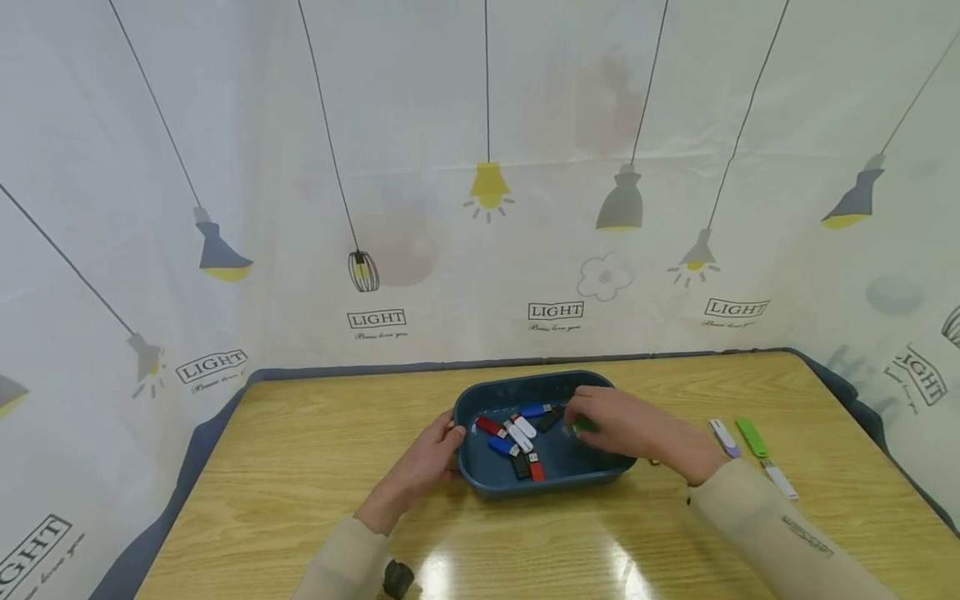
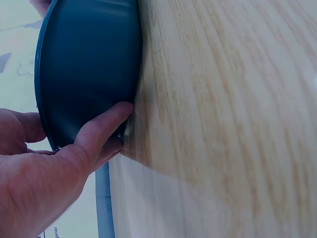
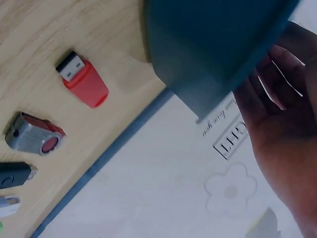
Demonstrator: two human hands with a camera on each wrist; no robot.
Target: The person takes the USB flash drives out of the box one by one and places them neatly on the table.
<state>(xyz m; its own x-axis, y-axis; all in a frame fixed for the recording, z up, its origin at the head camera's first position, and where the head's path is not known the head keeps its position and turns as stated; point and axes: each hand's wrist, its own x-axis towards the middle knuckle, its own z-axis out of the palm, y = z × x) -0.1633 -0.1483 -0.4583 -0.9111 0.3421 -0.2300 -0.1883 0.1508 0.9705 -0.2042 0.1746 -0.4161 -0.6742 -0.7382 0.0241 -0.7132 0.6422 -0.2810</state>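
Observation:
A dark blue tray (image 1: 480, 483) sits mid-table and holds several USB sticks: red (image 1: 491, 426), white (image 1: 521, 435), blue (image 1: 535, 410) and black (image 1: 521, 465). My left hand (image 1: 448, 435) grips the tray's left rim; in the left wrist view its thumb (image 2: 106, 124) presses the tray's outer wall (image 2: 89, 64). Over the right half of the tray, my right hand (image 1: 579, 422) pinches a green stick (image 1: 586, 427) at its fingertips. In the right wrist view the palm (image 3: 282, 119) shows beyond the tray's corner (image 3: 208, 44), and the fingertips are hidden.
Right of the tray lie a purple-white stick (image 1: 724, 437), a green stick (image 1: 751, 437) and a white one (image 1: 780, 480). The right wrist view shows a red stick (image 3: 83, 82), a red-silver swivel stick (image 3: 34, 138) and a black one (image 3: 15, 174). A printed curtain encloses the table.

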